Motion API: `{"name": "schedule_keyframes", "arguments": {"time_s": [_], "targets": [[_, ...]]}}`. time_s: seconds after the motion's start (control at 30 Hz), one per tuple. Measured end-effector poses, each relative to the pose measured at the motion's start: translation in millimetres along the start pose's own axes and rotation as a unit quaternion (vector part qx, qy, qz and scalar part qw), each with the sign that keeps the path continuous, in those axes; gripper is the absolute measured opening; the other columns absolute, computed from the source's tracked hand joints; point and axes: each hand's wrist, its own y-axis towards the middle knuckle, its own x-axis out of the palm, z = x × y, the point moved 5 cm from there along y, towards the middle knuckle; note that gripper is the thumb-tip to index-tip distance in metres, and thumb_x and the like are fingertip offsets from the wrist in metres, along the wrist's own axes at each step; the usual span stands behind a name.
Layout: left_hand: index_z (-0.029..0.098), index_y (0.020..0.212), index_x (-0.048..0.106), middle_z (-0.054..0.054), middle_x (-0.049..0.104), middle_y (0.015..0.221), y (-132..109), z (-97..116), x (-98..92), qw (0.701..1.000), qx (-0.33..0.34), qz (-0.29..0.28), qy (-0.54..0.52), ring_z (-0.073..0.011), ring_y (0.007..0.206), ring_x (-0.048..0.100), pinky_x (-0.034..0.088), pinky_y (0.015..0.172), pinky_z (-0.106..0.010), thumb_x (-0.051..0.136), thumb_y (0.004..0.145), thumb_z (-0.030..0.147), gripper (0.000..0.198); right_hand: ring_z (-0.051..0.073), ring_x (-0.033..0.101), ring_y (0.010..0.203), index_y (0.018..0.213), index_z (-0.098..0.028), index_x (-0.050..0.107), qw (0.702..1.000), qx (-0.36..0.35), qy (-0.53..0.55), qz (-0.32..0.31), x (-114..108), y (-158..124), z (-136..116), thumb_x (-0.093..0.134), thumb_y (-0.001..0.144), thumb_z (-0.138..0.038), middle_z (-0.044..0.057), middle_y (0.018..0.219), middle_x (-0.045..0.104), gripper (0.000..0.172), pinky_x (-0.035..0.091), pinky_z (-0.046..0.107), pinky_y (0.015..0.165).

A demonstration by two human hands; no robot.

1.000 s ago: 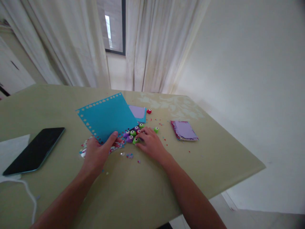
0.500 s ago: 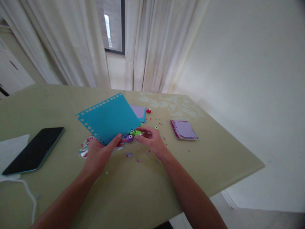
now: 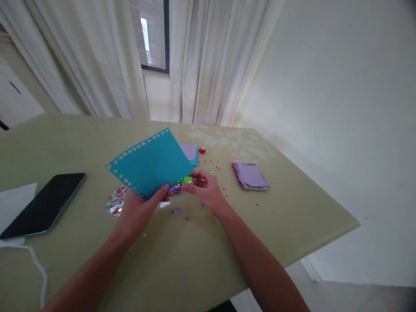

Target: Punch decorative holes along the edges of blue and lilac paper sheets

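Observation:
My left hand [image 3: 139, 212] pinches a blue sheet of paper [image 3: 152, 162] near its lower corner, thumb on top. Small shaped holes run along the sheet's far and left edges. My right hand [image 3: 206, 188] closes its fingers and thumb on a small green paper punch [image 3: 186, 180] at the sheet's right edge. Its underside is partly hidden by the fingers. Just left of it, a purple punch [image 3: 175, 189] with an eye sits by my left fingertips. Beyond the hands are a red punch [image 3: 202, 150] and lilac and blue paper [image 3: 190, 152].
A stack of punched coloured paper [image 3: 251, 176] lies to the right. Punched paper bits [image 3: 116, 200] are heaped left of my left hand, with more scattered about. At the left are a black tablet [image 3: 45, 206], white paper [image 3: 17, 195] and a white cable [image 3: 40, 268].
The blue sheet has shifted slightly right and tilted a little lower. My right hand has turned slightly and now hides more of the green punch. Both hands keep their grip.

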Motion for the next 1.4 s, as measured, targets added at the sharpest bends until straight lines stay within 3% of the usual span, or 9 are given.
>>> {"name": "schedule_keyframes", "arguments": {"time_s": [0.2,0.47,0.9,1.4], "targets": [[0.019,0.089,0.077,-0.006,0.083,0.074,2.2,-2.1,3.4,0.999,0.023,-0.026,0.014,-0.0285,0.066,0.080,0.067,0.064,-0.036,0.085,0.076,0.047,0.032,0.014,0.061,0.072,0.091,-0.022,0.073,0.998,0.015,0.065,0.011,-1.2,-1.0,-3.3,0.102,0.061,-0.046,-0.001,0.084,0.070,0.048,0.048,0.029,0.069],[0.018,0.098,0.075,-0.007,0.084,0.079,1.0,-3.7,10.2,0.998,0.018,-0.065,0.009,-0.0281,0.068,0.081,0.067,0.068,-0.037,0.083,0.077,0.048,0.038,0.010,0.056,0.066,0.080,-0.021,0.069,0.986,0.082,0.147,-0.007,2.5,-2.7,1.2,0.104,0.056,-0.055,-0.004,0.077,0.063,0.055,0.045,0.025,0.064],[0.020,0.091,0.075,-0.007,0.082,0.074,0.6,0.3,10.7,0.997,0.032,-0.057,0.037,-0.0298,0.066,0.080,0.068,0.069,-0.040,0.081,0.078,0.051,0.034,0.011,0.044,0.061,0.075,-0.022,0.064,0.993,0.064,0.096,0.001,2.7,-2.0,1.7,0.099,0.058,-0.066,-0.005,0.070,0.056,0.059,0.036,0.027,0.058],[0.021,0.085,0.077,-0.008,0.083,0.074,0.8,-1.9,13.4,0.996,0.033,-0.064,0.058,-0.0310,0.069,0.081,0.066,0.071,-0.041,0.078,0.080,0.052,0.032,0.011,0.035,0.058,0.073,-0.022,0.063,0.997,0.040,0.068,-0.003,5.1,-2.5,5.0,0.096,0.064,-0.063,-0.005,0.066,0.052,0.054,0.025,0.030,0.056]]}}
